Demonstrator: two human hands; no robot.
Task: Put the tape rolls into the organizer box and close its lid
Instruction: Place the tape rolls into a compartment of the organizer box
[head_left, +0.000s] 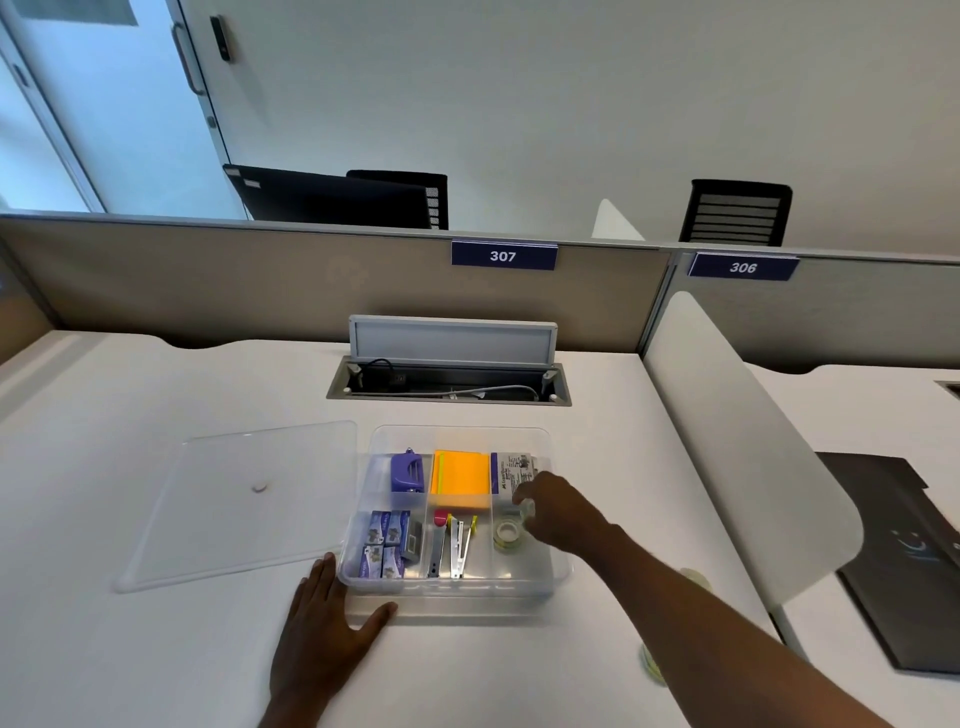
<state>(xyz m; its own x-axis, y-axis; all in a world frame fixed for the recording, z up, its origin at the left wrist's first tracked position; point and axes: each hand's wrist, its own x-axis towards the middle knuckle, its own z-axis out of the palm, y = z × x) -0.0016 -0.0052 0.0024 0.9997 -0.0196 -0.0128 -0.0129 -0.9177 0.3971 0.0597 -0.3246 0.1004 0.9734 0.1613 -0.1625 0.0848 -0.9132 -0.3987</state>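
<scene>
My right hand (550, 512) pinching clear tape roll (525, 508) over organizer box (447, 584) lower-right compartment, above another roll (508, 532). Left hand (324, 618) flat, open, bracing box. Roll light, rigid, slick; grip outer rim. Lid (244, 499) left, on tabletop (156, 649).

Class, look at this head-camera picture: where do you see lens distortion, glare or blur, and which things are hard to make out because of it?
Head view: the wide lens bows the partition and tilts the door; the clear lid nearly vanishes against the white desk; the box front wall shows soft reflections; the right hand blurs slightly around its tape roll; two rolls beyond the forearm are faint.
</scene>
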